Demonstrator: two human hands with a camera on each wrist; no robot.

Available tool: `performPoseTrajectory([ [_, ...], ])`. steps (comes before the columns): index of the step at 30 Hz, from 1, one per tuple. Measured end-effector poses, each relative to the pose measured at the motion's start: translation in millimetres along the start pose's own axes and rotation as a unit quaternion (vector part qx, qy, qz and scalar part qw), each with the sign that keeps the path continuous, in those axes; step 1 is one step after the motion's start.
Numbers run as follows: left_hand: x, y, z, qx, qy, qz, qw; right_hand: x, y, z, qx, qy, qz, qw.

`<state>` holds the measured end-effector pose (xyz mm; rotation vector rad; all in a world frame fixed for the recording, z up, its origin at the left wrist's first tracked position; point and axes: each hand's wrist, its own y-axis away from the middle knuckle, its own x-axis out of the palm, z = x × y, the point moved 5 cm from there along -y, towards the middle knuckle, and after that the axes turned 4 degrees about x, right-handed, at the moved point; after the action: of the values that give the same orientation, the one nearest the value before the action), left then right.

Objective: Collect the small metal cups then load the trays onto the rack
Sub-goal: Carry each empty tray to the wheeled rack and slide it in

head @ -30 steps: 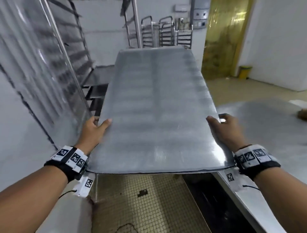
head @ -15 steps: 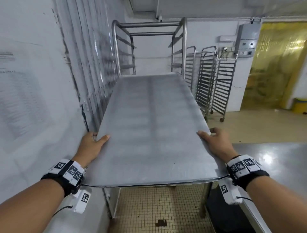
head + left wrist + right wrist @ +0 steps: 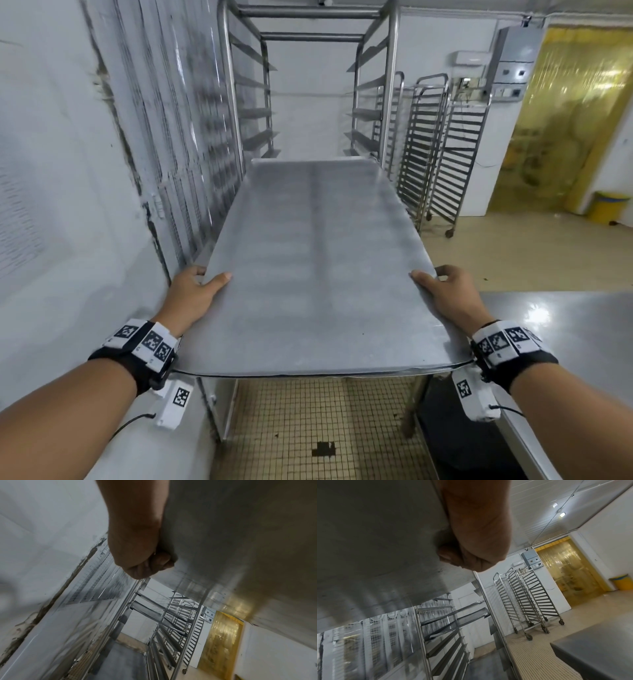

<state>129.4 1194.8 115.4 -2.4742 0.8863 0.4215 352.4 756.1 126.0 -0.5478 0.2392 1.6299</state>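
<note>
Steel, one tray (image 3: 318, 267): I hold it level with its far end at the open rack (image 3: 310, 85) ahead. My left hand (image 3: 191, 298) and right hand (image 3: 448, 294), two in all, clamp its long edges, thumbs on top, fingers curled under. Three more racks (image 3: 442, 150) stand far right. No writing is readable.

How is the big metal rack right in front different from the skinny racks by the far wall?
The big steel rack stands close ahead, with wide, widely spaced side ledges; the flat grey metal tray points into it. The narrow wheeled racks stand beside the far wall, with many closely spaced rungs and no tray near them. Both are bare shiny metal frames.
</note>
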Motion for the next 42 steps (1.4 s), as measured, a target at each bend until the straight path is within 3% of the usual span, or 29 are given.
performPoseTrajectory([
  [22, 71.8, -165.1, 64.3, -0.058, -0.039, 0.049, 0.996, 91.1, -142.1, -1.5, 0.065, 0.101, 0.009, 0.993],
  [42, 105.6, -264.2, 56.8, -0.056, -0.047, 0.057, 0.996, 113.9, -238.7, 24.7, 0.038, 0.127, 0.016, 0.991],
])
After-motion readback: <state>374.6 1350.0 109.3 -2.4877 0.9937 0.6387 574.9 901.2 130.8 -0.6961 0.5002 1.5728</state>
